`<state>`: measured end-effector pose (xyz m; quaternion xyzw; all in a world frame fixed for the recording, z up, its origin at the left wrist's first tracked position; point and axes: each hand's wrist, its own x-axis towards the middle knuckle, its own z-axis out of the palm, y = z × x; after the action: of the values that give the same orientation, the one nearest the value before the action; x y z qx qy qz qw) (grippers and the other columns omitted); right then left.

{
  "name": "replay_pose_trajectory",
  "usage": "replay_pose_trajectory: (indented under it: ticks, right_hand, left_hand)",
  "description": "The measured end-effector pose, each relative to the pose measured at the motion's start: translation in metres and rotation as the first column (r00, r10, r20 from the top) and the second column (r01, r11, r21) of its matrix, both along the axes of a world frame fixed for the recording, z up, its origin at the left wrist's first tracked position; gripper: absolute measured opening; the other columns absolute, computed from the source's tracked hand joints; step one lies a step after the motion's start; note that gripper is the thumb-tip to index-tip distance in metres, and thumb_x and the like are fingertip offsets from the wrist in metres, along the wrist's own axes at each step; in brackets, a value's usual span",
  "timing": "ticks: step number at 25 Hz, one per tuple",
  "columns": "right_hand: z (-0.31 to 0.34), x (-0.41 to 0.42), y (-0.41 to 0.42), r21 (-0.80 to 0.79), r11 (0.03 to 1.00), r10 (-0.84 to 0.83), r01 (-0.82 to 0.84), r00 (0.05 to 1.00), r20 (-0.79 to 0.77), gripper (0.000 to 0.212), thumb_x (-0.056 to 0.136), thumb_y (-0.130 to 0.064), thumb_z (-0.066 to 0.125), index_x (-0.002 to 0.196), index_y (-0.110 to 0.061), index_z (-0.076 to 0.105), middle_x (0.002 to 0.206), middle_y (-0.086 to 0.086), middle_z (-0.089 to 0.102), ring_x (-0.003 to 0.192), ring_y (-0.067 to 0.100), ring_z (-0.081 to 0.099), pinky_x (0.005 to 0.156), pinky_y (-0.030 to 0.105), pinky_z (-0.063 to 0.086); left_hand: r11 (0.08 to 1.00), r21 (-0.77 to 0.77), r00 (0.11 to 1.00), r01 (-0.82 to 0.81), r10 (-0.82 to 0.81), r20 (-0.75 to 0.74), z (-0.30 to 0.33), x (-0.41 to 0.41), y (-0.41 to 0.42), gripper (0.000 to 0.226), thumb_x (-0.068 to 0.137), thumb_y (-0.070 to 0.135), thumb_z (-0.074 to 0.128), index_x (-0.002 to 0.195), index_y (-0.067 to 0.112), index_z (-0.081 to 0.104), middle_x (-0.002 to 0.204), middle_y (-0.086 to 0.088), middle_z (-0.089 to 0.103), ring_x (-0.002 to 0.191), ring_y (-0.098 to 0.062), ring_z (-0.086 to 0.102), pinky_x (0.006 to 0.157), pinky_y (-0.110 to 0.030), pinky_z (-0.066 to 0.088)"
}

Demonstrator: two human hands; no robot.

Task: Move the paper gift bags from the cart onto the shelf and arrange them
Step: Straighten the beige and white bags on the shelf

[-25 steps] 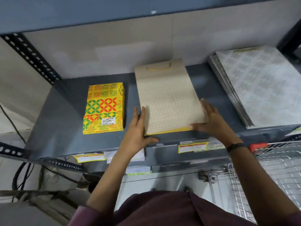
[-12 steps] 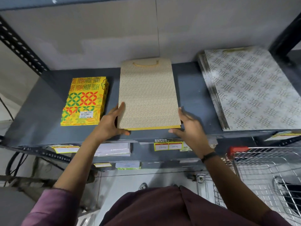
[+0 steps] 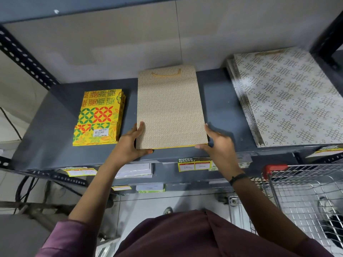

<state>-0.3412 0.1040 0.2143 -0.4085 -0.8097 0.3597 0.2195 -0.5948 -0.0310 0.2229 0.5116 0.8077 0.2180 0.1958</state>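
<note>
Head view is showing the beige patterned gift bag stack lying flat in the middle of the grey shelf, handle end toward the back wall. The left hand is pressing its flattened fingers along the stack's left edge, thumb under the front corner; the right hand is cupping the right front corner, fingers loosely spread, gripping nothing else. This looks like the squaring-up step. Yellow floral bags are lying just left, white knot-pattern bags right. Next likely calls for reaching into the wire cart.
</note>
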Motion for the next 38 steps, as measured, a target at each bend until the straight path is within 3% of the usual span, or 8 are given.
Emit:
replay_pose_trajectory:
  ticks: [5,10,13,15,19,24,28,38]
  right_hand:
    - [-0.002,0.0,-0.002,0.027,0.999,-0.022,0.022,1.0,-0.019,0.065,0.078,-0.027,0.073,0.136,-0.012,0.047,0.121,0.005,0.068,0.106,0.017,0.06,0.077,0.005,0.034]
    - [-0.003,0.0,0.0,0.023,1.0,0.003,-0.003,1.0,0.028,0.07,0.078,-0.03,0.073,0.138,-0.013,0.043,0.126,0.006,0.065,0.11,0.018,0.058,0.086,0.014,0.04]
    - [0.004,0.007,0.005,-0.036,0.999,0.041,-0.04,0.999,0.017,0.071,0.079,-0.035,0.071,0.139,-0.014,0.042,0.131,0.009,0.061,0.114,0.014,0.053,0.091,0.005,0.033]
    - [0.012,0.02,0.014,-0.028,1.0,-0.001,0.001,1.0,0.009,0.07,0.081,-0.041,0.066,0.139,-0.013,0.041,0.139,0.01,0.054,0.127,0.018,0.048,0.104,0.018,0.032]
    - [0.028,0.068,0.055,0.16,0.965,-0.209,0.208,0.978,-0.011,0.054,0.088,-0.038,0.059,0.132,-0.008,0.051,0.134,0.013,0.057,0.125,0.025,0.051,0.104,0.026,0.036]
    - [0.025,0.154,0.125,0.316,0.86,-0.486,0.4,0.831,0.27,0.051,0.09,-0.036,0.056,0.134,-0.011,0.049,0.142,0.016,0.048,0.134,0.03,0.04,0.109,0.045,0.034]
    - [0.022,0.199,0.163,0.269,0.8,-0.599,0.536,0.697,0.394,0.059,0.089,-0.044,0.053,0.139,-0.016,0.04,0.15,0.015,0.034,0.139,0.032,0.029,0.113,0.052,0.023]
    - [0.027,0.22,0.204,0.038,0.782,-0.617,0.622,0.766,0.181,0.056,0.076,-0.046,0.068,0.117,-0.01,0.055,0.121,0.015,0.064,0.113,0.036,0.058,0.09,0.042,0.049]
  left_hand:
    - [0.999,0.001,0.999,-0.039,0.039,0.016,0.004,0.0,0.002,0.1,0.06,0.019,0.086,0.144,0.01,0.033,0.154,-0.016,0.028,0.144,-0.026,0.025,0.115,-0.04,0.027]
    - [0.999,-0.021,0.999,-0.036,0.036,0.027,0.007,0.002,0.002,0.103,0.06,0.018,0.086,0.145,0.01,0.03,0.155,-0.016,0.025,0.145,-0.027,0.022,0.117,-0.041,0.026]
    - [0.998,-0.013,0.998,-0.066,0.067,0.019,0.011,0.009,0.004,0.105,0.062,0.026,0.085,0.148,0.012,0.025,0.158,-0.016,0.013,0.147,-0.025,0.01,0.117,-0.04,0.023]
    - [0.985,0.149,0.995,-0.09,0.096,-0.034,0.014,0.027,0.008,0.094,0.069,0.03,0.08,0.146,0.011,0.029,0.159,-0.014,0.014,0.147,-0.024,0.011,0.118,-0.039,0.022]
    - [0.936,0.352,0.998,0.032,-0.012,-0.059,0.014,0.099,0.046,0.065,0.085,0.03,0.064,0.142,0.011,0.039,0.154,-0.01,0.03,0.144,-0.024,0.024,0.118,-0.04,0.023]
    - [0.925,0.271,0.948,0.267,-0.303,0.101,0.005,0.209,0.118,0.073,0.086,0.024,0.064,0.146,0.006,0.026,0.156,-0.012,0.025,0.145,-0.022,0.023,0.114,-0.017,0.012]
    - [0.946,0.128,0.92,0.299,-0.321,0.226,-0.001,0.265,0.161,0.1,0.083,0.036,0.066,0.149,0.004,-0.002,0.16,-0.014,0.0,0.147,-0.026,0.004,0.12,-0.035,0.005]
    - [0.972,0.118,0.953,0.204,-0.225,0.203,-0.01,0.282,0.17,0.106,0.08,0.042,0.066,0.148,0.002,-0.004,0.16,-0.014,-0.002,0.148,-0.027,0.001,0.123,-0.046,0.001]
